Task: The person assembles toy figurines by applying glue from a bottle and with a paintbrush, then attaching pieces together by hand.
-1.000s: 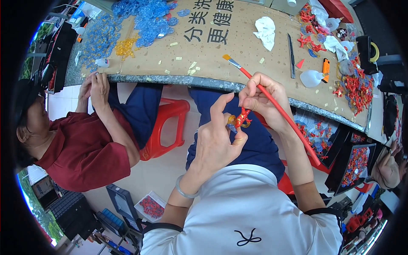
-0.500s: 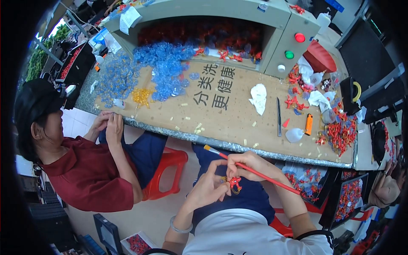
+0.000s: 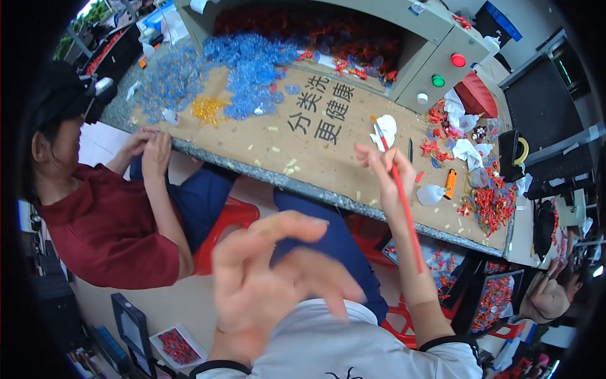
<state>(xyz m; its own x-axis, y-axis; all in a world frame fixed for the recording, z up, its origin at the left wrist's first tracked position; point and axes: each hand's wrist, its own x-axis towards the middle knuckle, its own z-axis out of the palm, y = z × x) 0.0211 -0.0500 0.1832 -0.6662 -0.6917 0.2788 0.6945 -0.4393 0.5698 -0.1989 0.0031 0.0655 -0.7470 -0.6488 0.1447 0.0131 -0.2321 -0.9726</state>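
My right hand (image 3: 392,180) is closed on a thin paintbrush with a red handle (image 3: 414,243). Its bristle end reaches the crumpled white tissue (image 3: 387,131) on the table; whether it touches cannot be told. Close to the camera, above my lap, my left hand (image 3: 268,271) is smeared by motion. Its fingers are spread apart, and no object shows in them. Beyond my right hand lie a dark slim tool (image 3: 410,150), an orange cutter (image 3: 450,183) and a small translucent bottle (image 3: 430,195).
Blue translucent pieces (image 3: 252,82) and yellow ones (image 3: 206,110) lie toward the left. Red pieces (image 3: 495,202) heap at the right. A grey machine (image 3: 429,60) stands at the back. Left of me sits a person in a dark red shirt (image 3: 113,227).
My hands have parted. The right carried the brush forward over the table to the tissue; the left rose toward the camera. The small red figure with a yellow ring no longer shows.
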